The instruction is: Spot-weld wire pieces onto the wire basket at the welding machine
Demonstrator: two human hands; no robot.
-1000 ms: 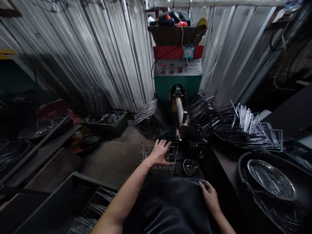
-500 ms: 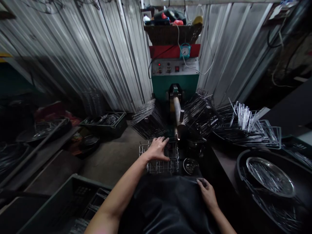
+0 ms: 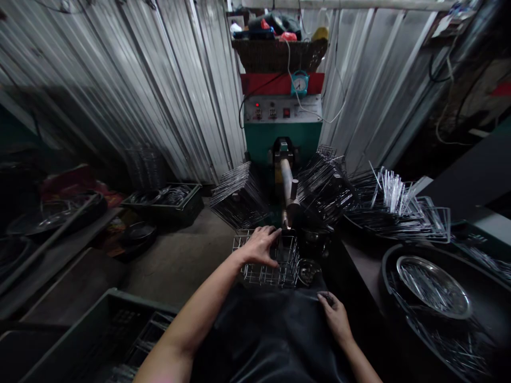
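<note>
A wire basket of thin bright metal rods sits just beyond the black apron on my lap. My left hand reaches over its top and grips it, hiding part of the mesh. Right above the basket's far side is the tip of the welding machine's arm, with a small bright spot at its end. My right hand rests at the right edge of the apron, thumb and fingers pinched together. Something small and dark shows at those fingertips, too unclear to name. Beside the basket stands a round metal bowl of small parts.
Stacks of wire frames lean left and right of the machine. A black tub holding a steel dish of rods stands at right. A green crate sits at lower left. Behind is a corrugated metal wall.
The basket, with my left hand on it, has shifted slightly right under the machine's tip and now partly covers the bowl. My right hand stays pinched by the apron. The whole view has shifted slightly.
</note>
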